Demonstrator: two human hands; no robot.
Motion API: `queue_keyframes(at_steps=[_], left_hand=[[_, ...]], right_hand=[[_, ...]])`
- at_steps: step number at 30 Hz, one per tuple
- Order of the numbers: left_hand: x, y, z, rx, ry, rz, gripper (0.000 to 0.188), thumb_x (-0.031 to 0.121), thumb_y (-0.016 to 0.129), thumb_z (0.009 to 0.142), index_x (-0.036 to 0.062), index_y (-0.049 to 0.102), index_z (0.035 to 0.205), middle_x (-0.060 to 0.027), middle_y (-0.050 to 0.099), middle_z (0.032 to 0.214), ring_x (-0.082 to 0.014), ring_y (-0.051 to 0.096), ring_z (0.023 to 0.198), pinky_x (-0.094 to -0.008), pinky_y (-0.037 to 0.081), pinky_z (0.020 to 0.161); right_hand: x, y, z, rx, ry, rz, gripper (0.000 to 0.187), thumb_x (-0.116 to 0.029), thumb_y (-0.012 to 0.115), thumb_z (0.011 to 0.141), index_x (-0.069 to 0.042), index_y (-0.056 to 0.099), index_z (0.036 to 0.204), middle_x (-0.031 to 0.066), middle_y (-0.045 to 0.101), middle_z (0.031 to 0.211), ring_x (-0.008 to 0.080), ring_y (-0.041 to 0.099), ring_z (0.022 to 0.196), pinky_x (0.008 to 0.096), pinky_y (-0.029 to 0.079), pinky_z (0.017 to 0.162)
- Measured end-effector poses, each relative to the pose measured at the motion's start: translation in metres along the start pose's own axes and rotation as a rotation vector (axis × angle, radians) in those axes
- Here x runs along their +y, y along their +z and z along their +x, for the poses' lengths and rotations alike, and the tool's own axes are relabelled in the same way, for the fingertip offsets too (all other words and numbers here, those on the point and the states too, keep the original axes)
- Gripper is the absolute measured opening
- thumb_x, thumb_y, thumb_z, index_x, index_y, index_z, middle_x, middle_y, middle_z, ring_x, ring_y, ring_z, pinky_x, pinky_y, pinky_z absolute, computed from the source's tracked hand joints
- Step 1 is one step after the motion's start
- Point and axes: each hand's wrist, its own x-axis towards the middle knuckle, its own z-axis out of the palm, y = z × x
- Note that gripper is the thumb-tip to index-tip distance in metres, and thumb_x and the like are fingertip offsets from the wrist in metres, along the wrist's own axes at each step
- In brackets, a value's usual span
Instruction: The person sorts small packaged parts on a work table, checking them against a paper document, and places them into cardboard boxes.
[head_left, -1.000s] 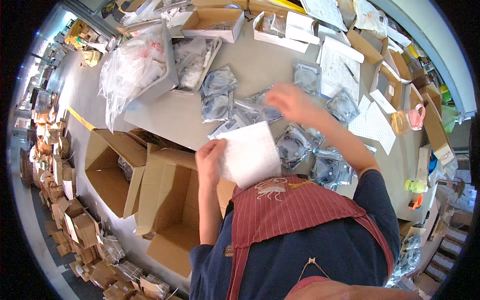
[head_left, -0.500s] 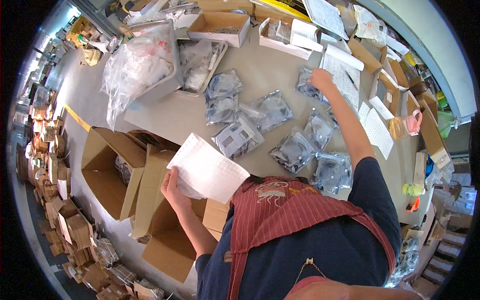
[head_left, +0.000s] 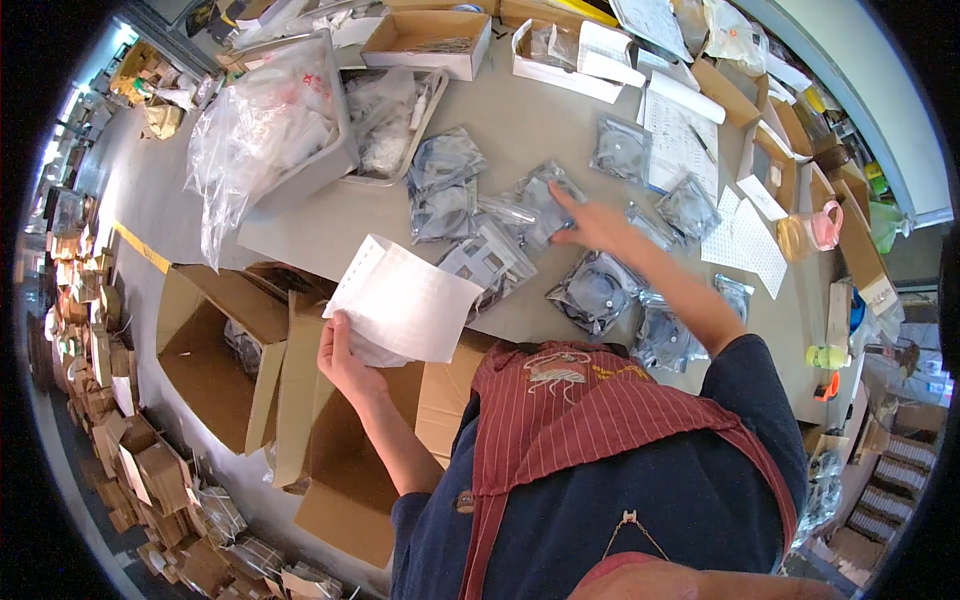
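Head: L hand (head_left: 346, 364) (ptly behind sheet (head_left: 405, 298))

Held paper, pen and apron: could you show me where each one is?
Held paper (head_left: 402, 302): head view, the middle of its upper face.
Pen (head_left: 702, 143): head view, the middle of its dark shaft.
Apron (head_left: 560, 425): head view, its red striped cloth, below the embroidery.

Grey floor (head_left: 150, 200) — yellow stripe (head_left: 141, 248) — bright light (head_left: 120, 36)

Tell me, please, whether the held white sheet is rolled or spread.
Spread: the left hand holds the white sheet, its broad face showing.
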Motion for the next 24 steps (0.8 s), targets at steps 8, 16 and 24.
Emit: queue_keyframes(at_steps=[8, 16, 24], left_hand=[[-0.020, -0.019, 0.022, -0.075, -0.056, 0.034, 0.019, 0.015, 0.065, 0.093, 0.0012, 0.064, 0.080, 0.0000, 0.064, 0.077, -0.0065, 0.055, 0.069, -0.0200, 0.041, 0.064], [-0.025, -0.002, 0.030, -0.114, -0.095, 0.051, 0.021, 0.019, 0.066, 0.093, 0.0031, 0.064, 0.079, 0.0022, 0.063, 0.076, -0.0050, 0.052, 0.069, -0.0193, 0.039, 0.065], [-0.031, -0.002, 0.033, -0.118, -0.058, 0.021, 0.021, 0.019, 0.066, 0.093, 0.0036, 0.063, 0.078, 0.0023, 0.062, 0.075, -0.0049, 0.052, 0.067, -0.0195, 0.039, 0.062]], right_hand=[[0.090, -0.041, 0.041, 0.153, -0.155, 0.568, 0.054, -0.025, 0.073, 0.083, -0.015, 0.056, 0.133, 0.0082, 0.064, 0.075, 0.0172, 0.059, 0.067, 0.0338, 0.049, 0.063], [0.045, -0.051, 0.038, 0.158, -0.095, 0.171, 0.056, -0.028, 0.078, 0.076, -0.013, 0.059, 0.127, 0.0101, 0.065, 0.077, 0.0236, 0.064, 0.072, 0.0368, 0.050, 0.063], [0.012, -0.065, 0.066, -0.031, 0.046, -0.260, 0.047, -0.052, 0.065, 0.083, -0.009, 0.072, 0.100, 0.0155, 0.070, 0.092, 0.0359, 0.067, 0.092, 0.0471, 0.051, 0.074]])
